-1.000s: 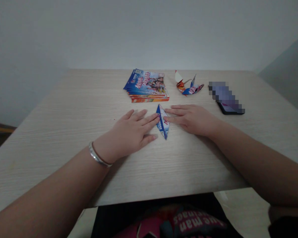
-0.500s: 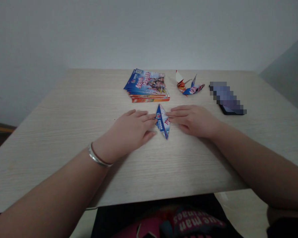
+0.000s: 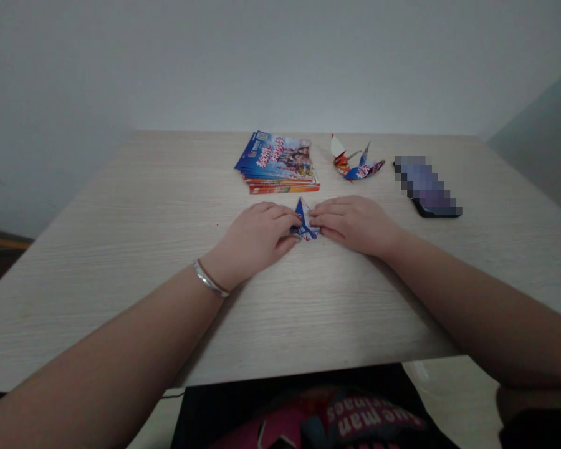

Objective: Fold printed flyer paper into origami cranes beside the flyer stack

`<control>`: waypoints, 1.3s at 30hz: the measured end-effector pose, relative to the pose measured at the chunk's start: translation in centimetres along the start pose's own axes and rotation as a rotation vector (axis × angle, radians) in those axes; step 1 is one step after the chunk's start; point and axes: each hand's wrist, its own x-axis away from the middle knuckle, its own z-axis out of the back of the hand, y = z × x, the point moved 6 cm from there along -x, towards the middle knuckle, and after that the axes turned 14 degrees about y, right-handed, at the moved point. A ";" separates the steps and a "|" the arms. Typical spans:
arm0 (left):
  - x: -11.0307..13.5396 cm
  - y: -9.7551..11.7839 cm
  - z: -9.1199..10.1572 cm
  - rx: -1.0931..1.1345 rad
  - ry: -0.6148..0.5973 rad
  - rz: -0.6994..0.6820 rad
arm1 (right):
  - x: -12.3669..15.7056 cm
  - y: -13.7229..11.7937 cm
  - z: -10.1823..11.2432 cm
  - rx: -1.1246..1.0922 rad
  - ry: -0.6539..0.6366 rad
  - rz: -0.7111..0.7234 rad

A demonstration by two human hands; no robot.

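The left hand point(image 3: 257, 240) and right hand point(image 3: 353, 224) set their fingertips on either side of the folded paper point(image 3: 308, 231), mid-frame; whether they pinch it, I cannot tell. Shorter than half a second ago, its lower point no longer shows. Printed leaflets point(image 3: 280, 159) lie above.

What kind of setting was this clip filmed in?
Probably a plain room with a desk, home or office unclear: a pale wood-grain table against a bare wall, with a phone and a stack of printed sheets on it.
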 end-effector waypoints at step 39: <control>-0.2 -1.9 -0.2 0.254 0.210 0.567 | 0.4 0.6 -1.8 -0.620 0.157 -0.877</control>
